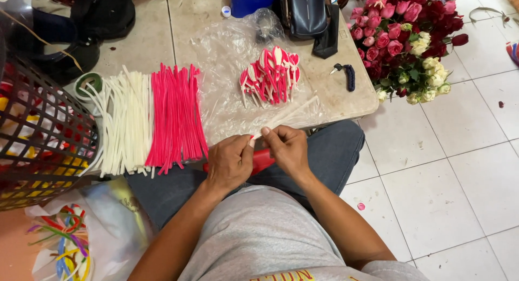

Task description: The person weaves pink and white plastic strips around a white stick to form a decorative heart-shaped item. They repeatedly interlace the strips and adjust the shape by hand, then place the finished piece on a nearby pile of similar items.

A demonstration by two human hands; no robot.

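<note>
My left hand (230, 161) and my right hand (288, 147) meet over my lap, both pinching one end of a long white stick (292, 113) that slants up to the right over the table edge. A small red-and-white piece sits at the pinched end. A red object (261, 160) lies on my lap beneath the hands. On clear plastic (227, 59) further back lies a pile of finished red-and-white pieces on sticks (270, 75). A row of white sticks (127, 124) and a row of pink sticks (175, 116) lie on the low table to the left.
A black wire basket (38, 129) stands at the left. A bunch of pink, red and white roses (403, 37) rests on the tiled floor at right. A blue tub (248, 0), a dark bag (305, 10), keys (346, 75) and green tape (86, 85) sit nearby.
</note>
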